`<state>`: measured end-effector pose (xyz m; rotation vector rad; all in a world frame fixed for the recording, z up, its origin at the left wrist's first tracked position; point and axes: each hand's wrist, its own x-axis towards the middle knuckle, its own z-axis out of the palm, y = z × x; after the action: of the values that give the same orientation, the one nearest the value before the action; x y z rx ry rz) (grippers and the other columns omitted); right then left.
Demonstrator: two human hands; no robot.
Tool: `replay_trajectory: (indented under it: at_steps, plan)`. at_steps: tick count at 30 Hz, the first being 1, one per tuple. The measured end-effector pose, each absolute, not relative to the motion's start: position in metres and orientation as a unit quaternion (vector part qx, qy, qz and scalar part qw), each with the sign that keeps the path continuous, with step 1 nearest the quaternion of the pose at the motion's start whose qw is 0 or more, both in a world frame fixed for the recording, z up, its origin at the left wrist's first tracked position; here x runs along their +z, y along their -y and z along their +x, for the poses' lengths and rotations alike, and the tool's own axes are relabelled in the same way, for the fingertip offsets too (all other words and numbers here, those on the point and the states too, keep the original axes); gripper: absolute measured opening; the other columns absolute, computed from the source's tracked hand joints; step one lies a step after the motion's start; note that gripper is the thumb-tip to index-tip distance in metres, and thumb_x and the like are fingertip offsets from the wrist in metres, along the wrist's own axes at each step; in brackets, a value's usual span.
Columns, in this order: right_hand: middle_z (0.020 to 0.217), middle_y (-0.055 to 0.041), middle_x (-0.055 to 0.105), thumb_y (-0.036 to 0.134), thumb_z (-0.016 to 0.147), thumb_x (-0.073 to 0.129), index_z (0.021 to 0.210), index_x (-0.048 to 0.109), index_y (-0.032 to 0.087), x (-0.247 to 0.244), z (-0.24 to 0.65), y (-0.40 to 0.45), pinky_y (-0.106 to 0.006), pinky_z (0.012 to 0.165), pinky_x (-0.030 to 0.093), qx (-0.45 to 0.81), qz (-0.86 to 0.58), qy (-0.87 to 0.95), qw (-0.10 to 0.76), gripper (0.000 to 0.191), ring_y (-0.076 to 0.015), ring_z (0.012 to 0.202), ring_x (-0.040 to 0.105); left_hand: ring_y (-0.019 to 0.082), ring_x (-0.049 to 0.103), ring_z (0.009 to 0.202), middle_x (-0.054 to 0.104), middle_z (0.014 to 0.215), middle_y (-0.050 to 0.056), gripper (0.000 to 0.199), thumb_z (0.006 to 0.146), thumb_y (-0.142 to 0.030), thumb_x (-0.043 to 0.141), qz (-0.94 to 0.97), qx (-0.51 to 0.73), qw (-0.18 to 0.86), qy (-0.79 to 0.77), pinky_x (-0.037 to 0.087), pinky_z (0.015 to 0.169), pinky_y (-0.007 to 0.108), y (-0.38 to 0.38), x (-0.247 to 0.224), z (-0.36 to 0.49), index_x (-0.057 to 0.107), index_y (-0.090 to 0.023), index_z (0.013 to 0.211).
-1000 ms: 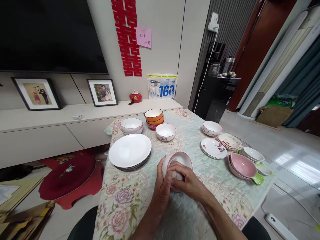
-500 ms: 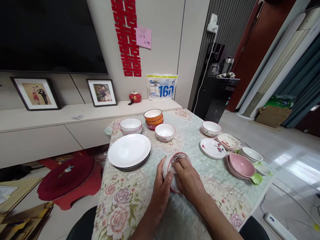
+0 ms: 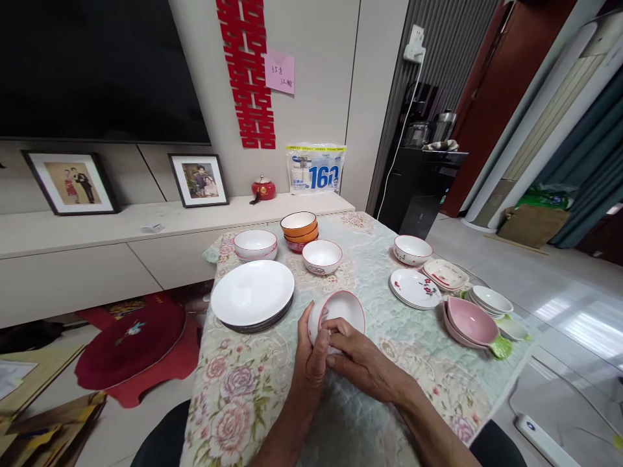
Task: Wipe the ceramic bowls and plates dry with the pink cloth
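A white bowl with a red rim (image 3: pixel 349 311) is tilted on its side above the table, its inside facing right and towards me. My left hand (image 3: pixel 310 357) is closed around its left side, thumb near the rim. My right hand (image 3: pixel 365 363) is closed at the near rim, pinching a thin pale cloth (image 3: pixel 324 314) that is mostly hidden by the fingers. Beyond them stands another red-rimmed bowl (image 3: pixel 322 257), upright. To the left lies a stack of large white plates (image 3: pixel 253 293).
Stacked white bowls (image 3: pixel 255 244) and orange bowls (image 3: pixel 298 224) stand at the back. On the right are floral plates (image 3: pixel 413 288), a floral bowl (image 3: pixel 413 250), pink leaf-handled bowls (image 3: pixel 472 321) and small white bowls (image 3: pixel 491 299). A flowered cloth (image 3: pixel 233 402) covers the table.
My right hand has moved from inside the bowl to its near left rim, uncovering the interior. The bowl has turned and shifted slightly up; less of the cloth shows.
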<state>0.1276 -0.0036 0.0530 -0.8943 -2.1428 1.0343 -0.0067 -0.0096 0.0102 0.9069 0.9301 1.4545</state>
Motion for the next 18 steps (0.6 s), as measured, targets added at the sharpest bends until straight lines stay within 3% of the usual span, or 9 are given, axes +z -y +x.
replay_trajectory:
  at_steps: [2,4,7,10,15,18]
  plan:
    - [0.142,-0.0079,0.044,0.025,0.086,0.066,0.111,0.065,0.023,0.053,0.128,0.005,-0.036,0.103,0.041,0.366,-0.337,0.823,0.275,0.025,-0.0234,0.126,0.047,0.029,0.047,0.134,0.046,0.149,0.014,0.072,0.087,-0.053,0.058,0.371,0.616,0.571,-0.396,0.036,0.111,0.041,0.007,0.006,-0.009,0.034,-0.022,0.147]
    - [0.145,-0.0092,0.044,0.019,0.078,0.071,0.12,0.061,0.024,0.05,0.126,0.006,-0.037,0.104,0.04,0.33,-0.342,0.841,0.258,0.043,-0.0253,0.128,0.047,0.029,0.047,0.134,0.044,0.151,0.013,0.07,0.088,-0.053,0.056,0.349,0.616,0.584,-0.398,0.038,0.109,0.042,0.005,0.0,-0.009,0.034,-0.025,0.148]
    - [0.115,-0.0065,0.064,0.012,0.082,0.06,0.115,0.062,0.023,0.044,0.122,0.005,-0.033,0.091,0.046,0.272,-0.366,0.851,0.26,0.034,-0.0216,0.106,0.059,0.029,0.049,0.133,0.049,0.147,0.014,0.07,0.089,-0.054,0.053,0.304,0.635,0.609,-0.365,0.039,0.108,0.043,0.001,-0.007,-0.006,0.033,-0.026,0.149]
    - [0.092,-0.0019,0.067,0.016,0.086,0.059,0.1,0.066,0.023,0.041,0.123,0.003,-0.027,0.076,0.045,0.259,-0.376,0.841,0.291,0.017,-0.0178,0.085,0.06,0.029,0.049,0.132,0.052,0.144,0.013,0.065,0.09,-0.055,0.05,0.272,0.654,0.621,-0.335,0.042,0.106,0.042,0.0,-0.01,-0.003,0.041,-0.022,0.146]
    - [0.083,0.0008,0.066,0.033,0.082,0.07,0.094,0.071,0.022,0.046,0.141,-0.003,-0.026,0.068,0.044,0.408,-0.381,0.729,0.397,0.016,-0.0155,0.074,0.058,0.026,0.067,0.104,0.066,0.126,0.011,0.066,0.088,-0.058,0.053,0.289,0.595,0.657,-0.36,0.056,0.079,0.035,0.006,-0.002,-0.007,0.043,-0.025,0.144]
    - [0.077,0.0006,0.067,0.038,0.074,0.076,0.093,0.072,0.019,0.043,0.154,-0.007,-0.026,0.063,0.045,0.541,-0.369,0.597,0.464,0.027,-0.0148,0.067,0.058,0.024,0.07,0.085,0.071,0.11,0.013,0.065,0.087,-0.059,0.053,0.321,0.583,0.646,-0.373,0.054,0.062,0.03,0.008,0.004,-0.008,0.05,-0.018,0.137]
